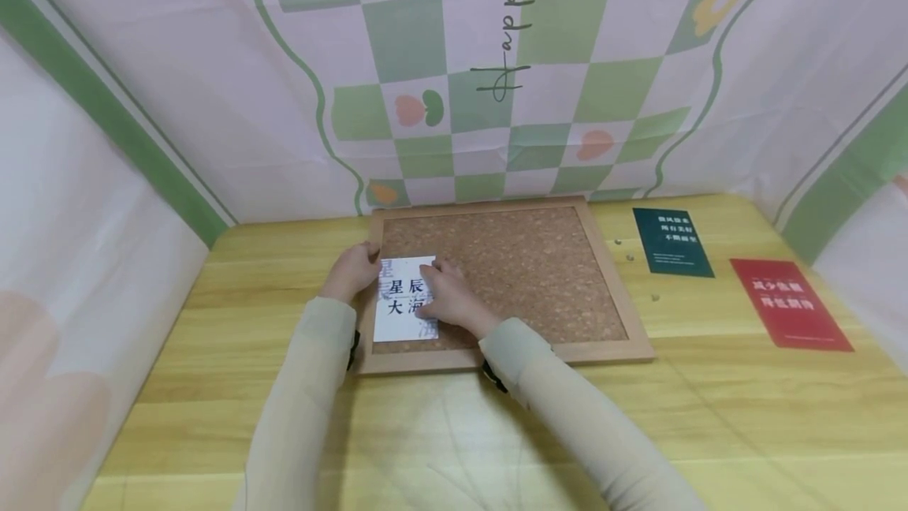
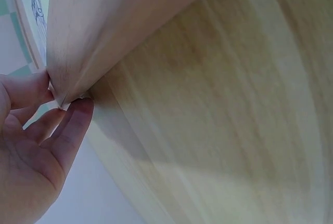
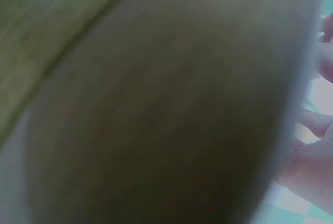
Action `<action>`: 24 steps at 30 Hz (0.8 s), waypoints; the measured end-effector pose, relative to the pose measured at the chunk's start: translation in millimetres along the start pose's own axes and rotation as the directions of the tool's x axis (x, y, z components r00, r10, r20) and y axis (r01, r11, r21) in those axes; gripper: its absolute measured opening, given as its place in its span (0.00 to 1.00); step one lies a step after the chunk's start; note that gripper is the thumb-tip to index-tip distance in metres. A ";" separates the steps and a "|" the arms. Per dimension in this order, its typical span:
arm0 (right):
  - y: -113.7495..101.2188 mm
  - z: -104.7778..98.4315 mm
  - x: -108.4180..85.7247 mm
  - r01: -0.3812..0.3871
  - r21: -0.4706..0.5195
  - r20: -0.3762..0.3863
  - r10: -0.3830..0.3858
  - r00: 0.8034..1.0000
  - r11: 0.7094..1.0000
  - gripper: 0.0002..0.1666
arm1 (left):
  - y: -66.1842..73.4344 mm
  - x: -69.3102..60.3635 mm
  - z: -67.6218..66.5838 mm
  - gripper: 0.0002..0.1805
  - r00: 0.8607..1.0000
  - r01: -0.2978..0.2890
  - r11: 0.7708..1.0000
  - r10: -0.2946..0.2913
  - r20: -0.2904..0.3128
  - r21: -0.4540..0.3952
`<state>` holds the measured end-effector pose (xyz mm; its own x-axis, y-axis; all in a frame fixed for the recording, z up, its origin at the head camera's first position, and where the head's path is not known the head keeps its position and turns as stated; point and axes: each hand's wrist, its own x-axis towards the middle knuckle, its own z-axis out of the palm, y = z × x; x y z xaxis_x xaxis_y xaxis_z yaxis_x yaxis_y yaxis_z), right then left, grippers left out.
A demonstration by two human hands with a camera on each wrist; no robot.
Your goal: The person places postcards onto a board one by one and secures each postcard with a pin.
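Note:
A cork board [image 1: 539, 274] with a light wooden frame lies on the table. My left hand [image 1: 355, 270] grips the frame near its left edge; in the left wrist view the thumb lies on one side of the wooden frame [image 2: 104, 26] and the fingers on the other. A white card [image 1: 397, 326] with dark Chinese characters is on the board's left part. My right hand [image 1: 457, 302] rests on the card's right side, index finger near its top right corner and thumb lower down. Whether anything lies under those fingertips is hidden. The right wrist view is mostly a dark blur.
Right of the board lie a dark green card [image 1: 674, 247] and a red card [image 1: 790, 306]. Between the board and the green card are several small pin-like pieces [image 1: 630, 258]. A checked cloth [image 1: 496, 117] hangs behind the wood-grain table [image 1: 234, 322].

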<state>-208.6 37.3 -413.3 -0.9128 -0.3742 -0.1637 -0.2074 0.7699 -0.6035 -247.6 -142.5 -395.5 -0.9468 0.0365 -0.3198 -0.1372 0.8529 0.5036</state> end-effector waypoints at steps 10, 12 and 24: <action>0.7 -0.8 -0.5 -0.025 0.058 0.005 0.024 1.000 0.998 0.47 | -5.9 2.8 1.1 0.27 1.000 -0.013 1.000 0.013 -0.007 -0.016; 1.6 -2.4 -0.8 -0.028 0.088 0.004 0.028 1.000 0.996 0.46 | -6.0 2.6 0.8 0.28 1.000 -0.018 1.000 0.018 -0.008 -0.016; 12.9 -25.9 -4.9 0.011 0.197 -0.038 -0.003 0.999 0.980 0.43 | -4.1 1.9 -0.1 0.28 1.000 -0.020 1.000 0.020 -0.013 -0.008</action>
<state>-215.9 62.4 -400.0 -0.9248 -0.3567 -0.1321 -0.1435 0.6488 -0.7473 -248.9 -146.0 -398.1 -0.9530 0.0468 -0.2993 -0.1205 0.8479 0.5163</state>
